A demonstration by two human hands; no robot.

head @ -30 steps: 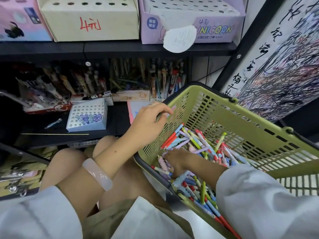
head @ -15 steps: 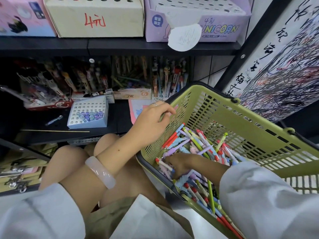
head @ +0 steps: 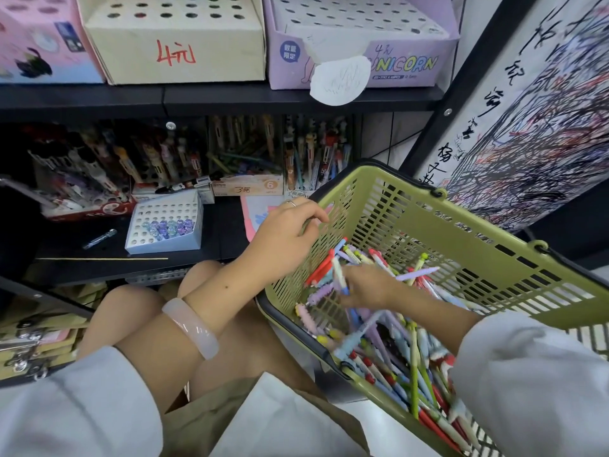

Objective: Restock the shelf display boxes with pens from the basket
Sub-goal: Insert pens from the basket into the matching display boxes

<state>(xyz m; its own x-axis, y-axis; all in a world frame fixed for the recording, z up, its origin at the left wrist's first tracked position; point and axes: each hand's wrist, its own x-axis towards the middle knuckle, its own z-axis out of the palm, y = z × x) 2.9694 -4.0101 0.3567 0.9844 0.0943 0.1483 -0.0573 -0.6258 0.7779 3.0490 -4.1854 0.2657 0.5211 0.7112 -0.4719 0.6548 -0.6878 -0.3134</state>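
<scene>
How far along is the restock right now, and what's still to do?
Done: only one partial row of purple-topped pens stands in the small white display box; most of its holes are empty.
In hand: the left hand grips the green basket by its rim, and the right hand is down among the loose pens, picking.
Left: the basket holds many pens, and the cream box and purple box above show empty holes.

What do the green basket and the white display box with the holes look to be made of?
Green basket: likely moulded plastic, matte, judging by its uniform slotted walls and thick rim. White display box: seemingly thin printed cardboard, with folded flat panels and a punched hole grid on top.
</scene>
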